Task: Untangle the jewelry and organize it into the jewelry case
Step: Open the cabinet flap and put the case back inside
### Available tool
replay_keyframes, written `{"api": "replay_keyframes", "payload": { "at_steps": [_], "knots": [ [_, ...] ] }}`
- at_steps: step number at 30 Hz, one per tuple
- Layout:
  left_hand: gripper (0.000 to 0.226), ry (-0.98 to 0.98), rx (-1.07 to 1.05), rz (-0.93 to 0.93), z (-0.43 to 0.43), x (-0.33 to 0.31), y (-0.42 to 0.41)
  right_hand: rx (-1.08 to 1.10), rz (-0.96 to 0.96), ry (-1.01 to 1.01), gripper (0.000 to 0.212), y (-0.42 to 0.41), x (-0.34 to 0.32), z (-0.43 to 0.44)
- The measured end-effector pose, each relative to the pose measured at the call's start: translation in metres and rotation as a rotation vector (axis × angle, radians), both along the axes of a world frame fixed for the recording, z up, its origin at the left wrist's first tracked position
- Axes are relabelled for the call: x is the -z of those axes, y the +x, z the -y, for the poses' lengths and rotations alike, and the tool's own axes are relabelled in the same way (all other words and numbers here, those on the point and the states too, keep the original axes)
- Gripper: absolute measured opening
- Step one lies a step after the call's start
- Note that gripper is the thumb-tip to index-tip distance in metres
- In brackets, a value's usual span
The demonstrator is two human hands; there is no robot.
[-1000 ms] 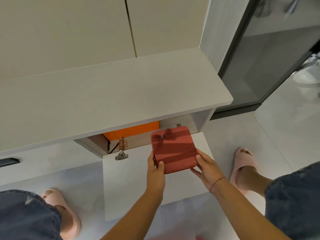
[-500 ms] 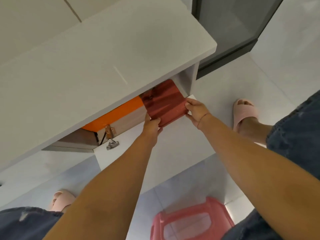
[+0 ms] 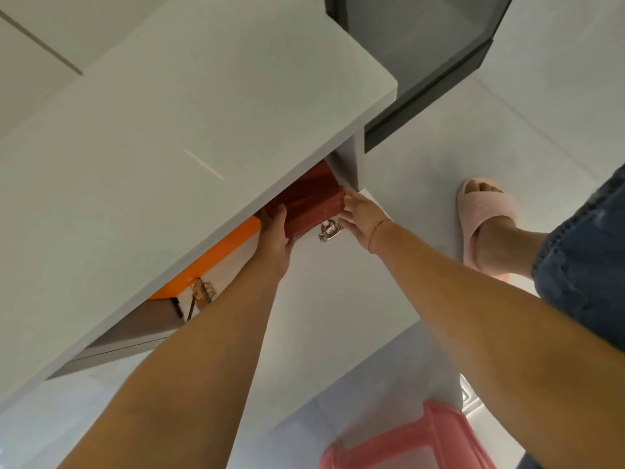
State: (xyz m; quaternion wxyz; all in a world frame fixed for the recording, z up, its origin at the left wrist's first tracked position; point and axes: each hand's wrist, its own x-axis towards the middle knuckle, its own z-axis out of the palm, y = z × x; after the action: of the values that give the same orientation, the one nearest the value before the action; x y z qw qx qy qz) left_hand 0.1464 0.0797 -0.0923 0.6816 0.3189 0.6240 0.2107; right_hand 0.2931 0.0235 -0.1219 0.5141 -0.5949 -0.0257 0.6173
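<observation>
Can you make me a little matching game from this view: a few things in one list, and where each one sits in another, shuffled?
Things:
1. red case
2. orange box
3. pink stool
4. pink slipper

Places:
A. on the floor at the bottom edge of the view
B. between both hands, partly under the countertop
C. on a foot, right of the open cabinet door
D. inside the cabinet, left of the left hand

Pairs: 1-B, 2-D, 3-A, 4-C. The right hand touches the case's right end.
</observation>
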Motion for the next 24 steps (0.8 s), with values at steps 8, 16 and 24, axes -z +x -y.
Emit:
{"api": "replay_keyframes", "payload": {
  "at_steps": [8, 16, 24],
  "knots": [
    [0.031, -0.045, -0.032, 0.025, -0.028, 0.004, 0.013, 0.113, -0.185, 0.047, 0.036, 0.016, 0.003, -0.029],
    [0.081, 0.035, 0.147, -0.079, -0.013, 0.019, 0.011, -0.012, -0.125, 0.137, 0.03, 0.014, 0.02, -0.044],
    [0.128, 0.013, 0.239, -0.139, -0.017, 0.028, 0.004, 0.018, -0.138, 0.174, 0.035, 0.009, 0.021, -0.046]
  ]
}}
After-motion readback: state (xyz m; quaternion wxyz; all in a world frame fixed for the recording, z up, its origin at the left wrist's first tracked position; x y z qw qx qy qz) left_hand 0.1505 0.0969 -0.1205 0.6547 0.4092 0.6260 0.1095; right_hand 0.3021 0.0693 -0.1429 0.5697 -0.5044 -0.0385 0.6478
